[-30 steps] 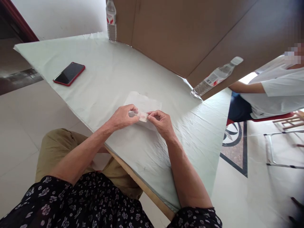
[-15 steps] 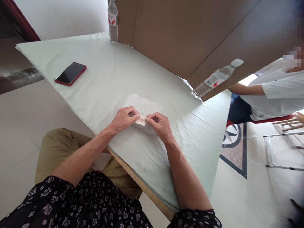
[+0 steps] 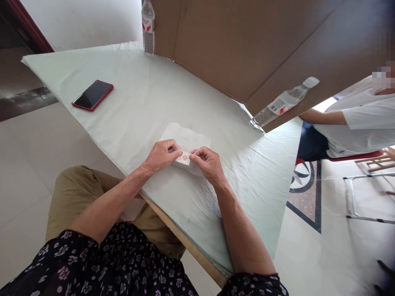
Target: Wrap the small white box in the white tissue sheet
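Note:
Between my two hands is a small pale piece (image 3: 185,158), paper-like, with a reddish mark on it; its exact kind I cannot make out. My left hand (image 3: 163,156) pinches its left end between thumb and fingers. At the right end, my right hand (image 3: 208,163) grips it the same way. Underneath lies a thin white sheet (image 3: 185,135), like tissue or paper, flat on the pale green tablecloth (image 3: 132,107). Both hands partly cover this sheet.
A phone in a red case (image 3: 93,95) lies at the left. One water bottle (image 3: 148,28) stands by a brown cardboard partition (image 3: 216,45); another bottle (image 3: 284,103) is by its right end. A person in a white shirt (image 3: 367,119) sits beyond, near a metal-framed chair (image 3: 352,197).
The view has shifted very slightly. Both hands keep their pinch on the small pale piece, whose upper edge now looks a little more folded or tilted.

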A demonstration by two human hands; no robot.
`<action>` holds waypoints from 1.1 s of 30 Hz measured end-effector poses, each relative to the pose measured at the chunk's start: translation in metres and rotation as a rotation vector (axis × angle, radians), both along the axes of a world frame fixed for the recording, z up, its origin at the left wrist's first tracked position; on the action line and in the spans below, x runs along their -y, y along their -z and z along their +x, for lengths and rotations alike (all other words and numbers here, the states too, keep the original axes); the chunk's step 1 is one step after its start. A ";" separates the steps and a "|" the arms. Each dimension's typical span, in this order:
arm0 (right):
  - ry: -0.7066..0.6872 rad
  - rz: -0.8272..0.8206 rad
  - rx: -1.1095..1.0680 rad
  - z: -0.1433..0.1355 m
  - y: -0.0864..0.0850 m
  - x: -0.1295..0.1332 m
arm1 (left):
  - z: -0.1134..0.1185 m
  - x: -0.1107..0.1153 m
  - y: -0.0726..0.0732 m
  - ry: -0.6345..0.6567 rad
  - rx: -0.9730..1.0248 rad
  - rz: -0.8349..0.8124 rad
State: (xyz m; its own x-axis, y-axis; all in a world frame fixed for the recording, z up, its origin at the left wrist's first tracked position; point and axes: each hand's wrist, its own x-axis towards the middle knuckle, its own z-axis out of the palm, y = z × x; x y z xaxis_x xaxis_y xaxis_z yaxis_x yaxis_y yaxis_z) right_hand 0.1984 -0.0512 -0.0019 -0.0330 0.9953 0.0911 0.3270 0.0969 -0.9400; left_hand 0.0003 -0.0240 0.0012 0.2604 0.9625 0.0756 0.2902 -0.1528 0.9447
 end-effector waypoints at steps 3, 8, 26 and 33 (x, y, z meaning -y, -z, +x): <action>-0.014 0.011 0.083 0.002 0.000 -0.001 | -0.001 0.000 0.000 0.000 -0.024 0.008; 0.131 0.369 0.447 0.001 -0.018 0.008 | -0.001 -0.002 -0.003 0.014 -0.033 -0.003; -0.255 0.507 1.080 -0.026 -0.025 0.025 | -0.032 -0.004 -0.011 -0.028 -0.294 -0.022; -0.168 0.576 1.203 -0.038 -0.015 0.025 | -0.030 -0.005 -0.008 -0.121 -0.586 0.038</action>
